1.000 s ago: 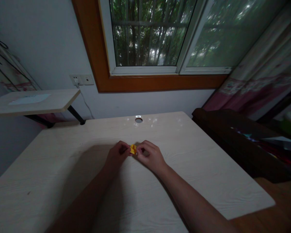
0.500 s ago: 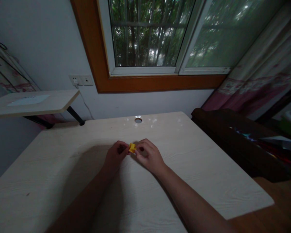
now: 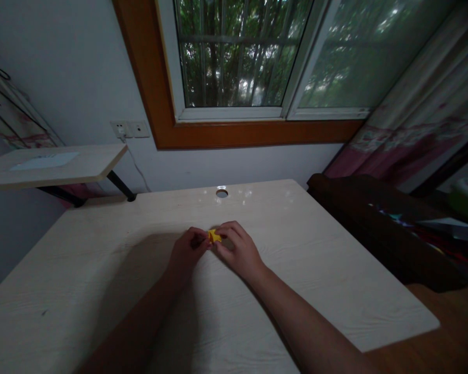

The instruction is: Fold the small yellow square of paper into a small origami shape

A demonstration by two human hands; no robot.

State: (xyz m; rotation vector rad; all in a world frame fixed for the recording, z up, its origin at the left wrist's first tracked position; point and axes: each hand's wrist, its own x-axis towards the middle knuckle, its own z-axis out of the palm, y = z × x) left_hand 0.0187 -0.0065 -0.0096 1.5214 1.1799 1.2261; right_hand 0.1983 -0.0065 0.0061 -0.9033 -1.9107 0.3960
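Observation:
A small piece of folded yellow paper (image 3: 214, 236) is between my two hands, just above or on the pale wooden desk (image 3: 320, 291). My left hand (image 3: 187, 252) pinches its left side between thumb and fingertips. My right hand (image 3: 239, 246) has its thumb and fingers closed around the right side of the paper. The fingertips partly cover it, so its full folded shape cannot be made out.
A raised shelf (image 3: 101, 156) on black legs stands at the desk's back left, with a paper sheet (image 3: 44, 160) on it. A round cable hole (image 3: 222, 193) lies near the back edge. Dark furniture (image 3: 359, 208) adjoins the right side, below the curtain.
My right thumb and fingers have shifted slightly left and farther over the yellow paper, which has turned a little. My left hand stays nearly in place.

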